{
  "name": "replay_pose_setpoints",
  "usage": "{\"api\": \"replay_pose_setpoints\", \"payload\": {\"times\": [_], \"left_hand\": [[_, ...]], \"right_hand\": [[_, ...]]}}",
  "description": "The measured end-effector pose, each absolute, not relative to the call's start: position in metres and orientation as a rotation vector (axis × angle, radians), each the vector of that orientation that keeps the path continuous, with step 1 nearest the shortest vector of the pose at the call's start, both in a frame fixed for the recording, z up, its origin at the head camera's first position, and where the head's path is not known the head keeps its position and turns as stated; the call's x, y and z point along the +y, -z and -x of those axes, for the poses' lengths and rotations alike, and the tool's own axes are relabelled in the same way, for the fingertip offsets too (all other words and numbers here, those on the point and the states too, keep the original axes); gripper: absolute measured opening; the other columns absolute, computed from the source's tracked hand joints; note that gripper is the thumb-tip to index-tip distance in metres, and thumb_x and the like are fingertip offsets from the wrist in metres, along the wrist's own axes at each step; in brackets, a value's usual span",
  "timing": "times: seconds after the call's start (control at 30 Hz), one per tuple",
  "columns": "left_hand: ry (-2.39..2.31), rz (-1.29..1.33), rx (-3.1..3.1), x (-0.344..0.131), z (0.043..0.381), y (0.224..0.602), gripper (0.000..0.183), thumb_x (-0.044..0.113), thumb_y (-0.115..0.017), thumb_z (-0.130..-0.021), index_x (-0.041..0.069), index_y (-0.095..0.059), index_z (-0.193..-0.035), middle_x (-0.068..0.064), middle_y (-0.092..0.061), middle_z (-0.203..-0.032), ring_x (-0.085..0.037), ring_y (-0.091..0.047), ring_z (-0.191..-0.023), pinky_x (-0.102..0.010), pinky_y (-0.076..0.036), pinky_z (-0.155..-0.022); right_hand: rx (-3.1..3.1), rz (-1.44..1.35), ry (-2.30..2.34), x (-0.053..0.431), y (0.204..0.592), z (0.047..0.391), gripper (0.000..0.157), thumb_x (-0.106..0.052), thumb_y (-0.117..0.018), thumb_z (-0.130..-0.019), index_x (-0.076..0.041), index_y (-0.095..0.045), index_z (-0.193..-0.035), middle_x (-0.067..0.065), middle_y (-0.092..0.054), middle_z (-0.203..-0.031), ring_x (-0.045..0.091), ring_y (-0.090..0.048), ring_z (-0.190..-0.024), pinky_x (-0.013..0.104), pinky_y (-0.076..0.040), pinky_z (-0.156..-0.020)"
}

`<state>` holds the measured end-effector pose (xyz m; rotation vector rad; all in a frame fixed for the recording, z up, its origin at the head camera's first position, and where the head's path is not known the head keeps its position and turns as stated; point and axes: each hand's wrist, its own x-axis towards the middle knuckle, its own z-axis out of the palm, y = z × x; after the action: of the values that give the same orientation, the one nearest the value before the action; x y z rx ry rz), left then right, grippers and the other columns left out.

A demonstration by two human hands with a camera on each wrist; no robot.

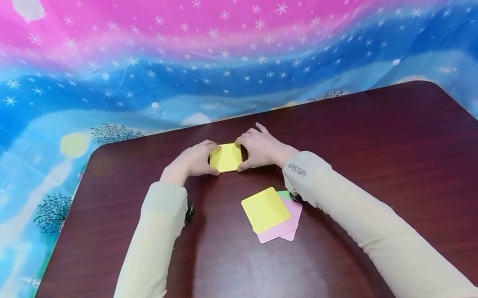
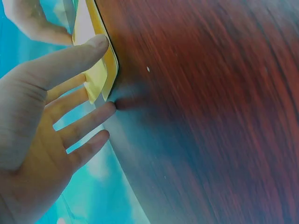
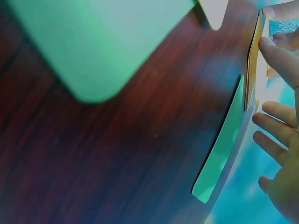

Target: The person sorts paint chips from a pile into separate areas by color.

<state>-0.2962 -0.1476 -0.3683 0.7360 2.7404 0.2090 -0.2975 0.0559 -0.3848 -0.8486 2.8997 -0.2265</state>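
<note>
Toward the far edge of the table, a yellow square card [image 1: 226, 158] lies between my two hands. My left hand [image 1: 191, 162] pinches its left side, thumb on the near edge and fingers at the far edge. My right hand [image 1: 263, 147] holds the right side in the same way. In the left wrist view, another yellow card [image 2: 111, 65] shows beneath, its layers slightly apart. A green card [image 3: 222, 149] sticks out from under them in the right wrist view; in the head view my right hand mostly hides it.
Nearer to me, a loose pile has a yellow card [image 1: 265, 210] on top, pink cards [image 1: 276, 231] under it and a green card [image 1: 285, 194] at the back, partly behind my right sleeve. The dark wooden table [image 1: 413, 167] ends at a colourful cloth backdrop [image 1: 221, 41].
</note>
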Motion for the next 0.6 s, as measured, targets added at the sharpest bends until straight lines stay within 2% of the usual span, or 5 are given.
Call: {"api": "replay_pose_setpoints", "payload": {"times": [0.37,0.5,0.6], "left_hand": [[-0.19,-0.69,2.695,-0.1446,0.2948,0.3693,0.062,0.026,-0.069,-0.077,0.01,-0.046,-0.133,-0.011,-0.039,-0.14,-0.031,-0.033,-0.128,-0.043,-0.029,-0.104],[-0.192,-0.673,2.696,-0.1422,0.2927,0.3686,0.061,0.025,-0.069,-0.077,0.01,-0.047,-0.132,-0.014,-0.034,-0.143,-0.033,-0.029,-0.13,-0.044,-0.029,-0.104],[-0.197,-0.661,2.703,-0.1392,0.2889,0.3685,0.063,0.025,-0.069,-0.077,0.007,-0.045,-0.132,-0.016,-0.029,-0.144,-0.033,-0.032,-0.129,-0.043,-0.029,-0.104]], "right_hand": [[2.854,0.86,0.198,0.0513,0.3832,0.2947,0.057,-0.048,-0.068,-0.075,-0.016,-0.057,-0.121,0.001,-0.054,-0.125,0.024,-0.038,-0.123,0.053,-0.006,-0.108],[2.847,0.866,0.18,0.051,0.3827,0.2939,0.056,-0.048,-0.067,-0.076,-0.015,-0.058,-0.121,0.002,-0.052,-0.128,0.024,-0.036,-0.125,0.053,-0.006,-0.108],[2.845,0.876,0.158,0.0518,0.3819,0.2931,0.057,-0.049,-0.066,-0.077,-0.015,-0.057,-0.122,0.001,-0.052,-0.128,0.024,-0.035,-0.126,0.052,-0.006,-0.109]]}}
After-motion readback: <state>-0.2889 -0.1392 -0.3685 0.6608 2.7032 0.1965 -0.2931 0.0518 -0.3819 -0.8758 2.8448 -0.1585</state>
